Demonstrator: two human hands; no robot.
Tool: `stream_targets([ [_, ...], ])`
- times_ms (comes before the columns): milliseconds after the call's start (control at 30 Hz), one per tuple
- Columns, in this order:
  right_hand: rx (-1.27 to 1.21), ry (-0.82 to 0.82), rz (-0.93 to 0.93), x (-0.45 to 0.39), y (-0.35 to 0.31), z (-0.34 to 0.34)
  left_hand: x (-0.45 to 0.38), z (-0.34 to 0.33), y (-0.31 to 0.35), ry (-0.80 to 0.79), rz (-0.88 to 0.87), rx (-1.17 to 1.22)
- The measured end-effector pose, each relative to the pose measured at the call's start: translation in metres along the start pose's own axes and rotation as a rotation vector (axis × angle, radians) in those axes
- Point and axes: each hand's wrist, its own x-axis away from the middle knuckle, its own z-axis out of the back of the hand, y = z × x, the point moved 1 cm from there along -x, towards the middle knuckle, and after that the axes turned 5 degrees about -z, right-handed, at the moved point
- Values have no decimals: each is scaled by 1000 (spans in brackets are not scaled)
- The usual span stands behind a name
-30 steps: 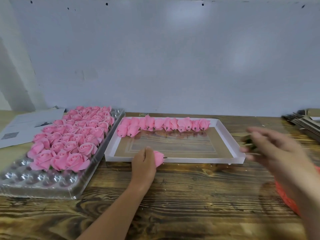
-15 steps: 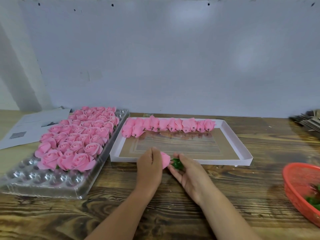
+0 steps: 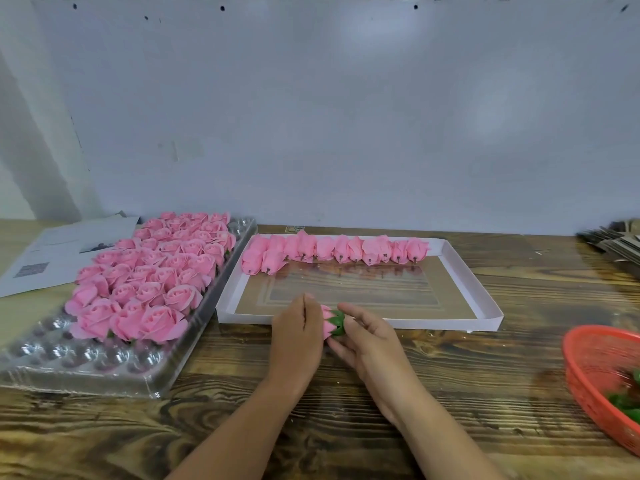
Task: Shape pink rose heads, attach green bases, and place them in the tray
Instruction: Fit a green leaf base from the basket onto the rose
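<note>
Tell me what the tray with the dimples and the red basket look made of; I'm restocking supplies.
Dimpled tray: thin clear moulded plastic, glossy, with glints in its empty cups. Red basket: apparently plastic mesh, with fine perforations visible in its wall.

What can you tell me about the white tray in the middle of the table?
The white tray is a shallow rectangular box, seemingly of card, with low upright walls and a shiny brownish floor that mirrors what stands over it. It lies flat on the wooden table, right of the clear plastic tray. A row of finished pink rose heads lies along its far wall, stubs pointing toward the viewer; the rest of the floor is bare. Both hands work just in front of its near wall.
</note>
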Motion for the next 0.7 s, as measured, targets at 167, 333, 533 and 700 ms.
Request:
stream_targets([
  [167, 127, 100, 135, -1, 4, -1, -3, -2, -4, -10, 85, 69],
  [333, 252, 139, 263, -2, 3, 2, -3, -2, -7, -49, 180, 146],
  [533, 290, 209, 353, -4, 6, 6, -3, 1, -3, -51, 168, 147],
  [700, 385, 125, 410, -3, 6, 9, -2, 3, 1, -63, 159, 136],
])
